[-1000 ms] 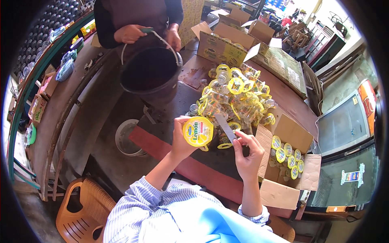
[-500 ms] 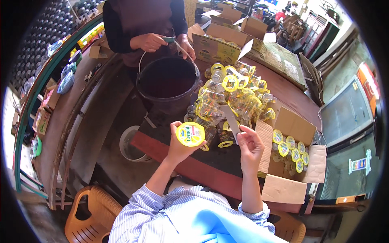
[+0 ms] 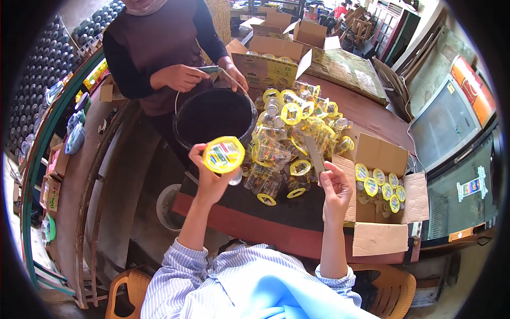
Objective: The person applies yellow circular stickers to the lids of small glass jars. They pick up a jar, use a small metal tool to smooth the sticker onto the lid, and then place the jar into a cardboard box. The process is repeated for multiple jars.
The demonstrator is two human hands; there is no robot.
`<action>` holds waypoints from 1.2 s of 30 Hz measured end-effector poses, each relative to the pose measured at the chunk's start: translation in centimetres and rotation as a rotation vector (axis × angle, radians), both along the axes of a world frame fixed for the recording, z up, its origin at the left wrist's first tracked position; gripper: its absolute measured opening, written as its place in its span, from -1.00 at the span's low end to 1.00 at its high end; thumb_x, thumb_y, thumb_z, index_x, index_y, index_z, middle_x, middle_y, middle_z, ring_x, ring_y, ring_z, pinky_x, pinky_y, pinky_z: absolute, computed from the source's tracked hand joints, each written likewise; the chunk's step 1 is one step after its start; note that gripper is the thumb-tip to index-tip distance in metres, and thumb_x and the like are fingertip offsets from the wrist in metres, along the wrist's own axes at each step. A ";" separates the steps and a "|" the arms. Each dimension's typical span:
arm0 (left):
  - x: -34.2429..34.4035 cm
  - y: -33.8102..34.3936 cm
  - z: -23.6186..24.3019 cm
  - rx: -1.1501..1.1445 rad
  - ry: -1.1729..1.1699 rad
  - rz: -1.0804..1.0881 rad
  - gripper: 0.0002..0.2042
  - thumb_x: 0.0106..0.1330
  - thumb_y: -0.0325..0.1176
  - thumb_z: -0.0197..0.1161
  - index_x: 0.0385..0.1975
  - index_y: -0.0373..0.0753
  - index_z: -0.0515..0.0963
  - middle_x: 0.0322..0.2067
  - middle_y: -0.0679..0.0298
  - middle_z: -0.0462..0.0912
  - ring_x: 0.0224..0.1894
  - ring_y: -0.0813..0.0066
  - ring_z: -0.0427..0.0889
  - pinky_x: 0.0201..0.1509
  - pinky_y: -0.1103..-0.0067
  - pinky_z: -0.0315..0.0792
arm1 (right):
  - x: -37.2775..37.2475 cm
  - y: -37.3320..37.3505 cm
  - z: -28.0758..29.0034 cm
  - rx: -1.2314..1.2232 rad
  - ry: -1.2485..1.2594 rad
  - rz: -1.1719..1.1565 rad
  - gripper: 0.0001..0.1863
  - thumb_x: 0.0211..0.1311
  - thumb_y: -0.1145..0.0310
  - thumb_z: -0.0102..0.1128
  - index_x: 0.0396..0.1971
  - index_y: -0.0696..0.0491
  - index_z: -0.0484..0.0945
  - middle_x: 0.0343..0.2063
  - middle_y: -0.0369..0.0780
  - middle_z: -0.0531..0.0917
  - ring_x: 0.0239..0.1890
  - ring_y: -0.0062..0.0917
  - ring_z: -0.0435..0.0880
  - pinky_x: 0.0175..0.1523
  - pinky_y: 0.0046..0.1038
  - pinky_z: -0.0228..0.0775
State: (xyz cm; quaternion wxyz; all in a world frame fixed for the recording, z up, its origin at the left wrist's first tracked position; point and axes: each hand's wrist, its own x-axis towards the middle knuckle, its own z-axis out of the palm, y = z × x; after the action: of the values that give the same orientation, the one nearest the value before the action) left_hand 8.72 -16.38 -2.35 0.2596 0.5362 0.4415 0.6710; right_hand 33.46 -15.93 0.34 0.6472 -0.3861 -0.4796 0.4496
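My left hand (image 3: 209,183) grips a clear plastic drink cup by its side, with its round yellow-edged printed lid (image 3: 224,154) facing up and tilted. The cup is raised in front of a dark bucket (image 3: 179,139). In my right hand (image 3: 337,195) is a knife (image 3: 313,151) with a flat grey blade, pinched between thumb and fingers. Its blade points up and away, over the near right side of a heap of clear cups (image 3: 273,146) with yellow lids. Knife and held cup are well apart. My fingers hide most of the knife's handle.
A co-worker (image 3: 159,58) stands opposite, holding the bucket's handle. An open carton (image 3: 381,237) with several lidded cups stands on the table (image 3: 239,219) at right; another carton (image 3: 265,73) is beyond the heap. A pale bucket (image 3: 166,204) is below the table's left end.
My left hand has moved left and a little away from me, tilting the cup. My right hand has shifted slightly right with the knife. The view has shifted, showing more of the co-worker.
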 end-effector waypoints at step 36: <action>-7.0 12.5 -5.2 0.033 0.133 0.283 -0.07 -0.32 -0.51 0.45 0.05 -0.23 -0.09 -0.25 0.15 0.38 -0.19 0.41 0.45 -0.06 0.58 0.31 | -10.5 10.0 -1.0 0.121 -0.637 0.092 -0.77 -0.09 0.61 0.13 -0.33 0.17 0.53 -0.61 -0.24 0.53 -0.58 -0.66 0.48 -0.45 -0.66 0.30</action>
State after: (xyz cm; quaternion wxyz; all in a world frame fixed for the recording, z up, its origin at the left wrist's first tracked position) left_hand 1.74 -3.83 -7.50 0.1237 0.5163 0.5177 0.6709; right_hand 22.91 -5.92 -0.71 0.4655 -0.4460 -0.7007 0.3056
